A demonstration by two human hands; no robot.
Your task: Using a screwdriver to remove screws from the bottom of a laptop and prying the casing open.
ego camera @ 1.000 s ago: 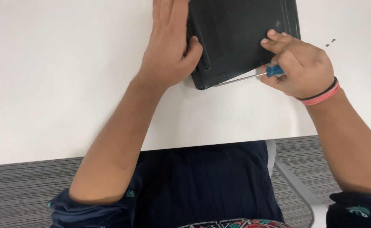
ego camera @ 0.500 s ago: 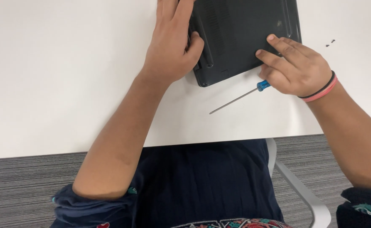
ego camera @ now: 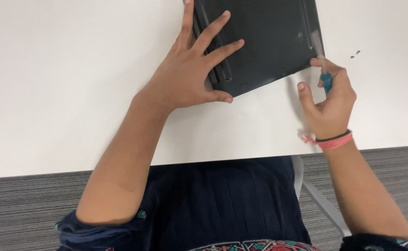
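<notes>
One dark laptop (ego camera: 264, 39) under spread left hand (ego camera: 192, 76), one blue screwdriver (ego camera: 325, 81) pinched in right hand (ego camera: 329, 102).

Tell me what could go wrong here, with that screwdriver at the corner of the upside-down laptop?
1. The right hand holds the blue-handled screwdriver in the fingertips at the corner of the laptop; it might slip and scratch the dark case.
2. Two small dark screws lie loose on the white table near that hand; a brush could scatter them.
3. The left hand presses only one side, so the laptop may pivot.
</notes>
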